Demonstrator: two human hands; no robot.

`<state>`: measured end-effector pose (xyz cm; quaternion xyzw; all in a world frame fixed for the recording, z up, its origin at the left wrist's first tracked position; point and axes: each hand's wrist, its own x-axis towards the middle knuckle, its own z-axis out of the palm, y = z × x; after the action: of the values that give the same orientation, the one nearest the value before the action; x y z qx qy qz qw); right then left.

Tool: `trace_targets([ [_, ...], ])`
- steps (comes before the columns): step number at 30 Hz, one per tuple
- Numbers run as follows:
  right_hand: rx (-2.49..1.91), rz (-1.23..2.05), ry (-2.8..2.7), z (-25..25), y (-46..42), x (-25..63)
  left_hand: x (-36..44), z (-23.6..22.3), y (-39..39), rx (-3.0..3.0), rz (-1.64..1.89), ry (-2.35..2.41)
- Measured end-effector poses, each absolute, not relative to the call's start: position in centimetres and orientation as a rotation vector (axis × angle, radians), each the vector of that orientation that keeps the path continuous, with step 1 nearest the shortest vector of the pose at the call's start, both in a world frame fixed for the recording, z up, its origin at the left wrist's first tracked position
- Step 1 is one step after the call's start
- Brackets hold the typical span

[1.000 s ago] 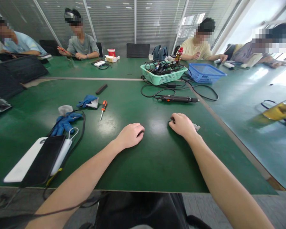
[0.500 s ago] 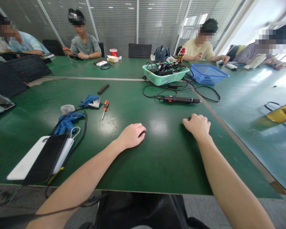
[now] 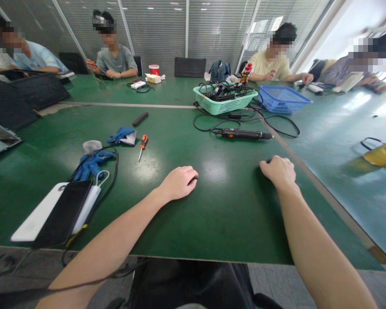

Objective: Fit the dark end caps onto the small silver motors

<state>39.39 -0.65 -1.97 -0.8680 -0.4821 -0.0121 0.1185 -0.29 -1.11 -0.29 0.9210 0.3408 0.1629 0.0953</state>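
Head view: the left hand [image 3: 179, 183] and right hand [image 3: 278, 171] rest on the green table [image 3: 218, 227], fingers [image 3: 272, 162] loosely curled, apparently gripping nothing. A corded electric screwdriver [image 3: 246, 134] lies ahead of the right hand, and its loose cable [image 3: 194, 120] could catch a reaching wrist and drag the mint-green plastic basket [image 3: 225, 103]; the orange-handled screwdriver [image 3: 143, 146] ahead of the left hand shows no readable writing.

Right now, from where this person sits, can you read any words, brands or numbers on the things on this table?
No text can be read in this view.
Red-capped bottle: its label is too small and blurred to read.
Red cup: any print is too small to read.
Electric screwdriver: any marking is too small to read.
Orange-handled screwdriver: no readable marking.
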Motion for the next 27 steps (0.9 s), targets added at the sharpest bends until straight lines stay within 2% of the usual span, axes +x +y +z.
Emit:
trace_targets([
  [3,-2.452,-0.021,-1.623,-1.3,-0.6,35.9,-0.3,-0.3,-1.1,2.734,0.478,1.013],
  [9,-1.804,-0.132,-2.248,-0.5,-2.2,26.5,-0.2,-0.2,-1.2,2.752,0.462,1.023],
  [14,-1.470,-0.211,-2.445,-0.3,-3.8,20.9,-0.1,-0.2,-1.2,2.763,0.462,1.035],
  [18,-1.460,-0.160,-2.410,-0.1,-4.0,20.6,-0.1,-0.4,-1.1,2.751,0.469,1.029],
  [27,-1.228,0.192,-2.437,0.6,-3.6,25.3,0.0,-0.2,-1.0,2.759,0.459,1.016],
])
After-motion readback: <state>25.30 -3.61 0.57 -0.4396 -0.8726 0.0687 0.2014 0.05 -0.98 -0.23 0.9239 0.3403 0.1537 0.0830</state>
